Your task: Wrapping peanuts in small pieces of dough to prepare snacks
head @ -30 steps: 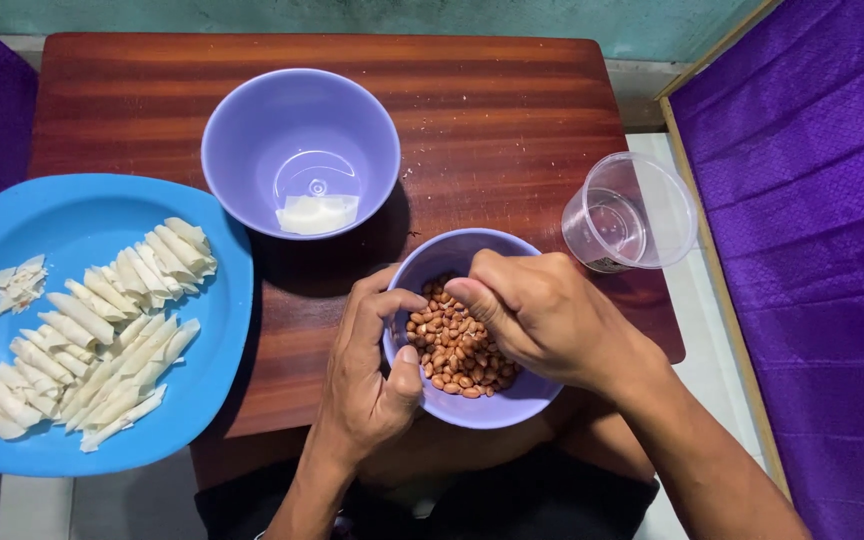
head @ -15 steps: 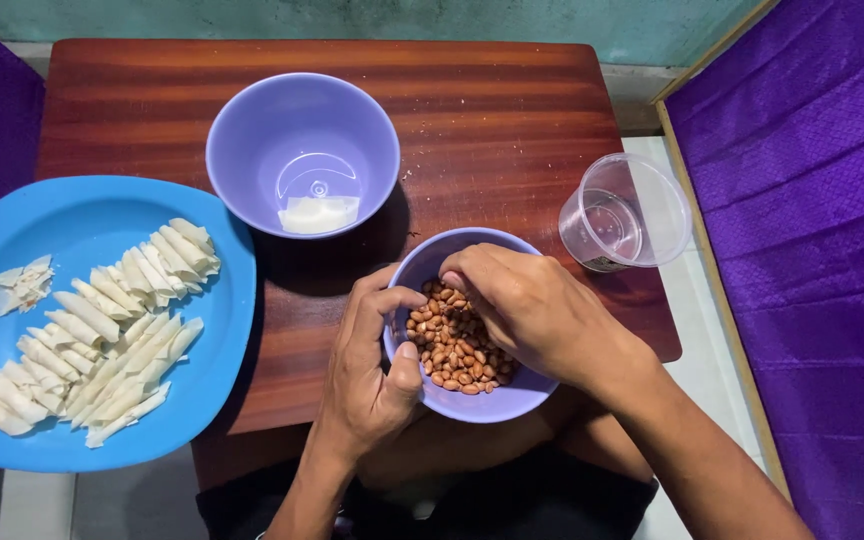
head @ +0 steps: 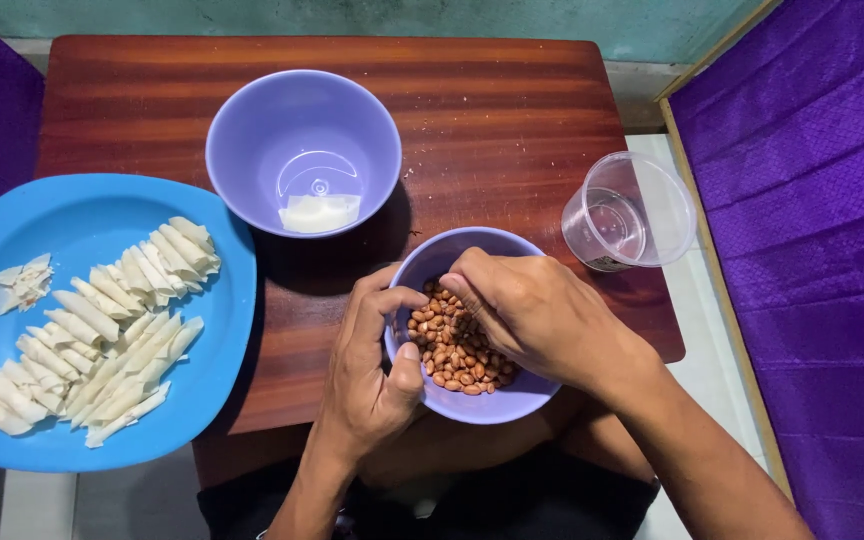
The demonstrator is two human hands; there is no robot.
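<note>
Peanuts (head: 457, 352), brown and skin-on, fill the small lavender plastic bowl (head: 472, 400) at the near edge of the wooden table (head: 512, 110). I see my right hand (head: 537, 315) directly over them, fingers curled down into the pile, pinching some. My left hand (head: 372, 365) grips the bowl's left rim. A larger lavender bowl (head: 302, 150) sits beyond.

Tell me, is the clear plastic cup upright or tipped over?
Tipped: the clear plastic cup lies on its side at the table edge, mouth facing right.
</note>
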